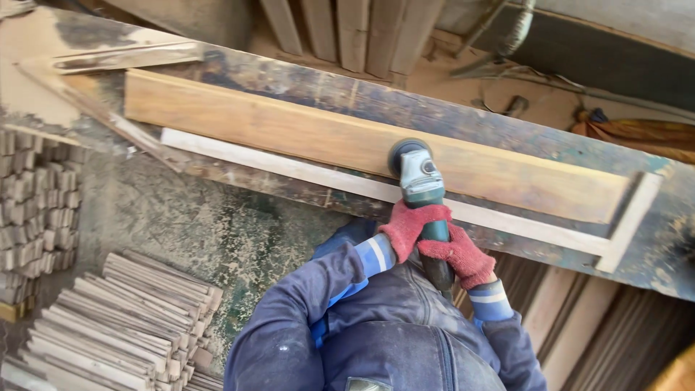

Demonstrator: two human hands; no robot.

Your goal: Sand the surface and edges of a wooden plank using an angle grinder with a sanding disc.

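Both hands, left hand [410, 226] and right hand [460, 255], are gripping the grinder [422, 190], pressing on the plank [304, 134] lying across the desk [507, 130].

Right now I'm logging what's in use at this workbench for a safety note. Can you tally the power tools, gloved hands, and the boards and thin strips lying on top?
Angle grinder: 1
Red gloved hands, left and right, both gripping the grinder: 2
Wide wooden board under the grinder disc: 1
Pale thin strips, one long, one short at the board's end: 2
Total: 6
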